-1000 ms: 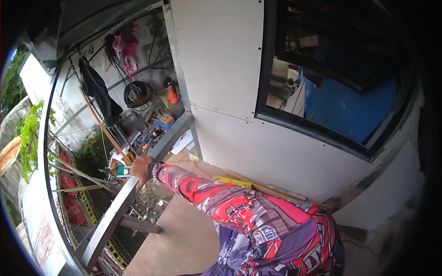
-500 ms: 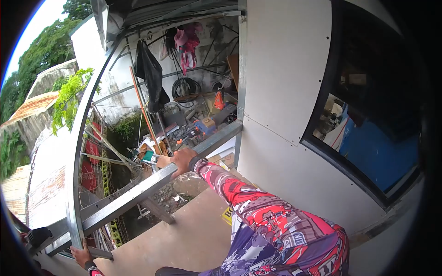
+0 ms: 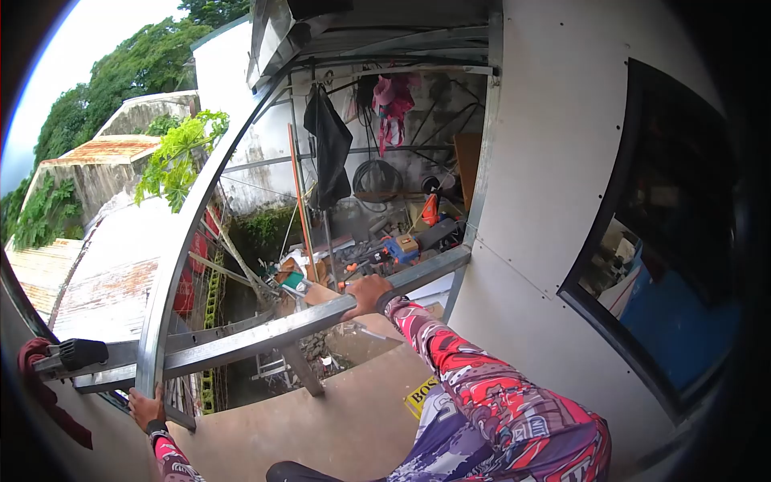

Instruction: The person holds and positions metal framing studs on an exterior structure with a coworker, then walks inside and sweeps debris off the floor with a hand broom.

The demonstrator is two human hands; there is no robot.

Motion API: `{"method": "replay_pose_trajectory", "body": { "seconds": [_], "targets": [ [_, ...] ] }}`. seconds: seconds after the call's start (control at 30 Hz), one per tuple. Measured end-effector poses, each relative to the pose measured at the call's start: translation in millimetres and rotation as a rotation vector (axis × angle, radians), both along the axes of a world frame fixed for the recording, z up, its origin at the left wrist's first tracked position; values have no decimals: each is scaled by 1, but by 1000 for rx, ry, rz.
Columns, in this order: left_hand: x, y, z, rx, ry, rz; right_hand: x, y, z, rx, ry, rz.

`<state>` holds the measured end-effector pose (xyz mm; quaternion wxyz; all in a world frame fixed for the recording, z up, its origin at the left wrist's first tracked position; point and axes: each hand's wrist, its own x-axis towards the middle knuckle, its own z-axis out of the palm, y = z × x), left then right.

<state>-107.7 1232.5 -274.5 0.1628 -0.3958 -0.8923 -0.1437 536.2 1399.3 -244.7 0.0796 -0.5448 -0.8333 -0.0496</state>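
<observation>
A horizontal galvanized metal rail [image 3: 249, 336] runs across the opening, slanting up to the right. My right hand [image 3: 369, 296] is closed over it right of its middle, the thumb side on the near face. At lower left, my left hand [image 3: 147, 408] wraps the bottom of an upright metal stud [image 3: 157, 321], just below where it crosses the rail. The stud looks curved through the lens and reaches up to the roof frame. A black-ended tool or fitting [image 3: 83, 352] lies at the rail's left end, beside a dark red cloth [image 3: 40, 386].
A light wall panel [image 3: 554, 145] with a black-framed window [image 3: 675, 241] stands on the right. Beyond the opening are a hanging black cloth [image 3: 328, 149], a coiled cable [image 3: 377, 183], a blue power tool [image 3: 401, 247] and scattered debris. Rusty roofs [image 3: 104, 281] lie outside on the left.
The view has shifted, so the scene sits farther right, and more of the rail's left end and the red cloth shows. Both hands keep their holds on the metal.
</observation>
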Motion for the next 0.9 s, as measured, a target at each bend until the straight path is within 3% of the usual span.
{"method": "replay_pose_trajectory", "body": {
  "seconds": [0.9],
  "targets": [
    [15,-4,10,14,6,11,0,9,-5,14,-38,37]
  ]
}}
